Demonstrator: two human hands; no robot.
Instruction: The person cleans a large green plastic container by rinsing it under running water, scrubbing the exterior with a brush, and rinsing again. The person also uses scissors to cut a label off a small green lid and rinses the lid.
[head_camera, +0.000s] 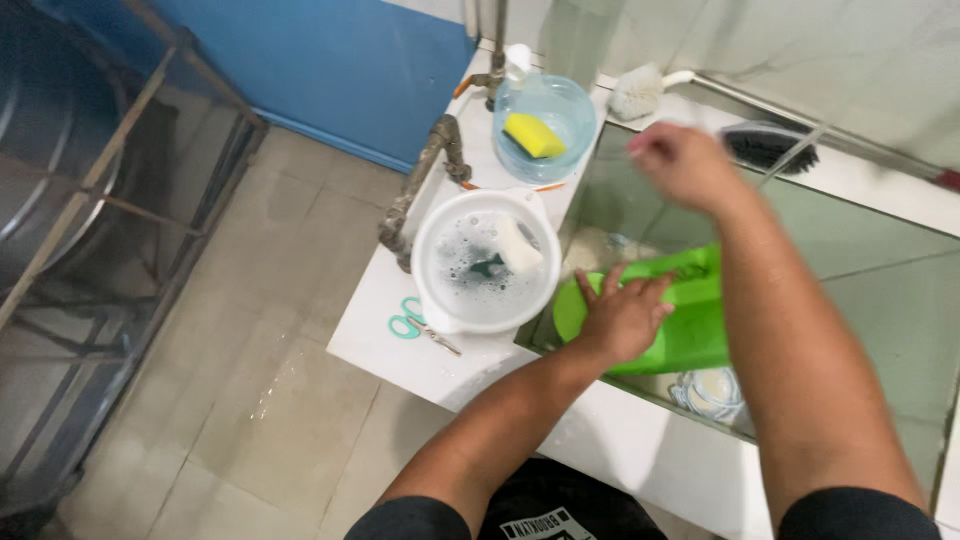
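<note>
At centre frame, the left hand (622, 318) presses open on the green tub (680, 325); press firmly. The right hand (680, 165) is blurred, its grip unclear.

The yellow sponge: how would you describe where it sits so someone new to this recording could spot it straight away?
Start at the white counter left of the tiled basin, where two round bowls stand by the rusty tap. The yellow sponge lies inside the farther one, a clear bluish bowl near the wall. The nearer white bowl holds soapy water instead, and nothing else nearby is yellow.
</note>
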